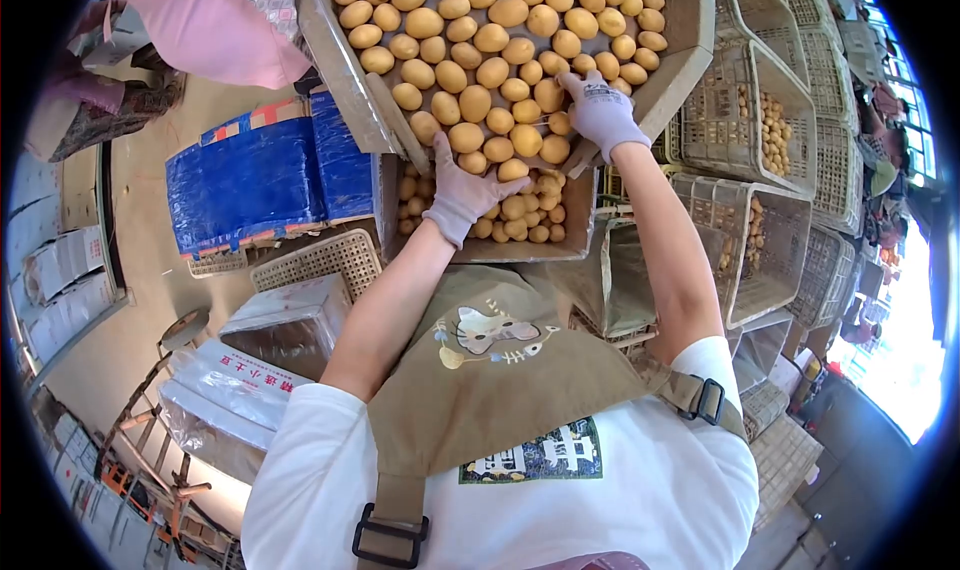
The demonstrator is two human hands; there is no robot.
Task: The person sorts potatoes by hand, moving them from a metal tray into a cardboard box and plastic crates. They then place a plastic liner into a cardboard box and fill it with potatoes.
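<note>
Potatoes: here they are, round and yellow, spread all across the sorting tray, potatoes (508,12) crowding right down to its near end.
Sorting tray: the landmark, its raised side walls angling in toward the wearer, sorting tray (690,62) loaded between them.
Left hand: gloved, at the tray's near end, left hand (460,192) open, thumb stretched wide from the fingers, right beside the closest potatoes.
Right hand: gloved too, over by the tray's right wall, right hand (604,112) down among the potatoes; fingertips partly hidden, so whether it grips one, I cannot tell.
Catch box: just below the tray's near end, cardboard box (582,220) holding more potatoes.
Apron: brown, cat picture on the front, apron (540,370) on the wearer, nearer than the tray.
Right flank: plastic crates (708,100) stacked beyond the tray's right wall, some with potatoes inside.
Left flank: blue-covered box (245,185) left of the tray, lattice basket (290,268) nearer the wearer.
Far left: a person in pink clothing (205,15) beside the tray's upper left.
</note>
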